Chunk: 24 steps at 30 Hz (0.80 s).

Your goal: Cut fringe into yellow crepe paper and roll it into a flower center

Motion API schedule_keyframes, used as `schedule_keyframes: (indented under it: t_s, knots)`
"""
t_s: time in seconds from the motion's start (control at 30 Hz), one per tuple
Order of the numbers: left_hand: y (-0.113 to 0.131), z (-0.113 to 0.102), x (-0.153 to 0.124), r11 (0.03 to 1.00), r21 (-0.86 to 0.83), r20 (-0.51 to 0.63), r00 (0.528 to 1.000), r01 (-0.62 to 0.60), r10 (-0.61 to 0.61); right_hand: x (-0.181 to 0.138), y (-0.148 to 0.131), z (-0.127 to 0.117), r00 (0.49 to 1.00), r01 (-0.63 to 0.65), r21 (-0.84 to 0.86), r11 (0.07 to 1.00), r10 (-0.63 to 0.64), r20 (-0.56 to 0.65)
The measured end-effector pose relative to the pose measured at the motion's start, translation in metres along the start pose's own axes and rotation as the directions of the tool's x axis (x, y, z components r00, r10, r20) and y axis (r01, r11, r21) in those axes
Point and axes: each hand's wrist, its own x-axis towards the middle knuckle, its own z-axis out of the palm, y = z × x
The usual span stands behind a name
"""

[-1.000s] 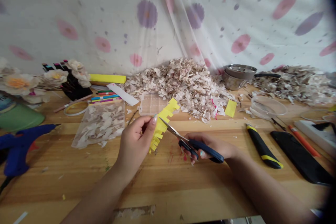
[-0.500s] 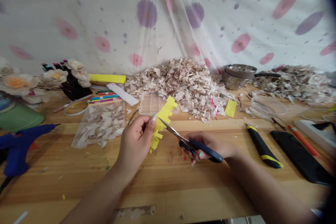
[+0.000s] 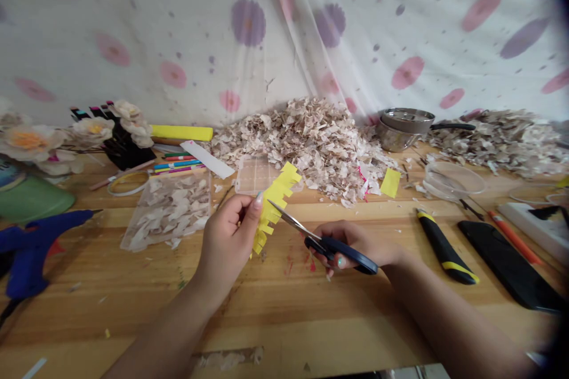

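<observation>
Between thumb and fingers, my left hand (image 3: 233,228) pinches a yellow paper strip (image 3: 276,190) by its left edge. Short slits run along the strip's right edge and form a fringe. My right hand (image 3: 344,247) is closed around the dark blue handles of a pair of scissors (image 3: 297,226). The blades point up and left, and their tips meet the strip's fringed side close to my left thumb. Both hands are held above the wooden table (image 3: 284,320).
Behind the hands lies a large heap of pale flakes (image 3: 306,142). A blue glue gun (image 3: 35,243) and a tray of flakes (image 3: 171,210) are on the left. To the right are a yellow-black cutter (image 3: 447,246), a black phone (image 3: 507,263) and metal bowls (image 3: 402,130).
The lower part of the yellow strip has shifted slightly, and its fringe shows more clearly. Scissors and both hands stay in nearly the same place.
</observation>
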Motion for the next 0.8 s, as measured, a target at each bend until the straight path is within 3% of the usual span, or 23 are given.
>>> schedule_keyframes:
  t_s: [0.8]
  knots:
    - [-0.0018, -0.0002, -0.0002, 0.999, 0.053, 0.005, 1.000, -0.007, 0.007, -0.0037, -0.0083, -0.0050, 0.997, -0.070, -0.069, 0.995, 0.068, -0.026]
